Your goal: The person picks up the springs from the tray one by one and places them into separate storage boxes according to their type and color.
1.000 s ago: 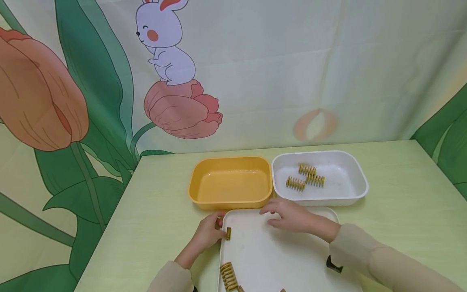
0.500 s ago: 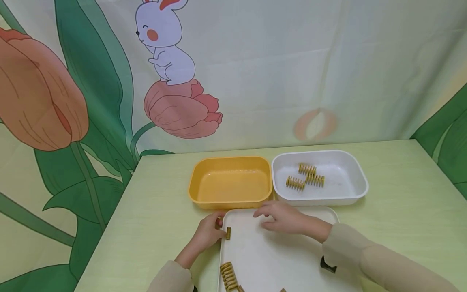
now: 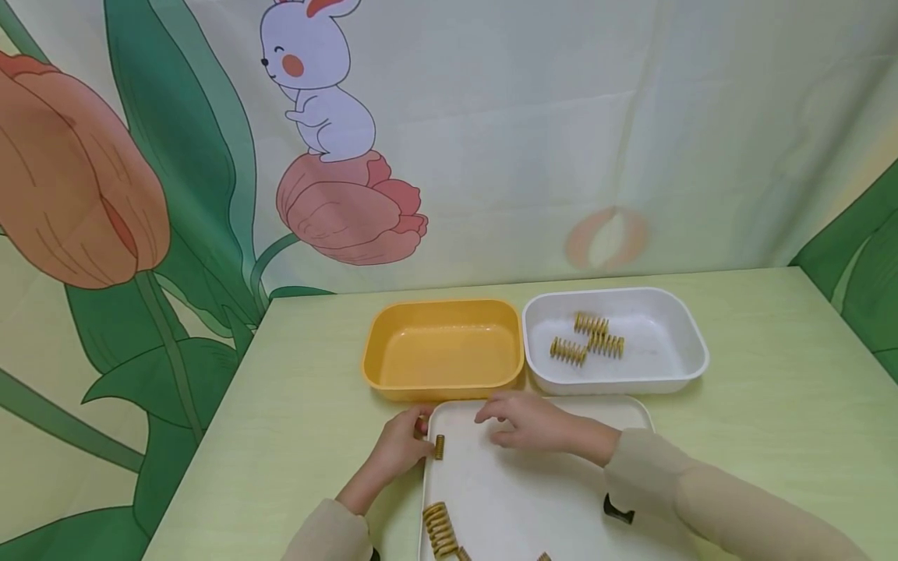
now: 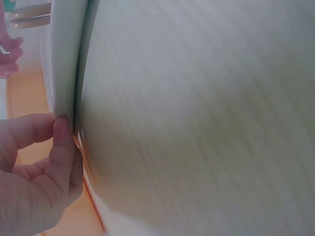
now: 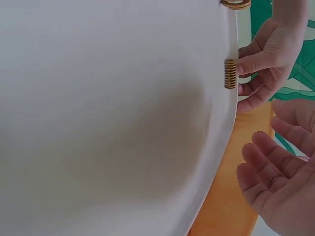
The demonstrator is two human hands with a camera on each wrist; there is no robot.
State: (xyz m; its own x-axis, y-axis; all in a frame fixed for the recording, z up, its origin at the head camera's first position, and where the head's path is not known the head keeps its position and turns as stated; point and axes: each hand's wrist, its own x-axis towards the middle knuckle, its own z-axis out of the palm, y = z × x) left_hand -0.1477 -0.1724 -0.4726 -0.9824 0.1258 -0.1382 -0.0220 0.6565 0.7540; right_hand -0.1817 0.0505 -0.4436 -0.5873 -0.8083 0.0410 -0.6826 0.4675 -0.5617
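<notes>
My left hand (image 3: 400, 446) pinches the left rim of a white tray (image 3: 540, 499) near its far corner; in the left wrist view thumb and finger meet on the tray's edge (image 4: 65, 59). Just inside that rim, beside the thumb, lies a small brass-coloured coil spring (image 3: 439, 447). A bigger spring (image 3: 440, 530) rests nearer the front on the same side. Over the far part of the tray hovers my right hand (image 3: 529, 422), holding nothing. Its fingers (image 5: 273, 160) are loosely bent and spread in the right wrist view.
Behind the tray stand a yellow bin (image 3: 449, 354), with nothing visible inside, and a white bin (image 3: 659, 343) holding three springs (image 3: 591, 340). Parts of other springs (image 3: 543, 557) show at the bottom of the head view. A printed cloth (image 3: 491, 156) hangs behind the table.
My right hand has drifted left over the tray, towards the small spring. The left hand keeps its place on the rim, and the springs have not moved.
</notes>
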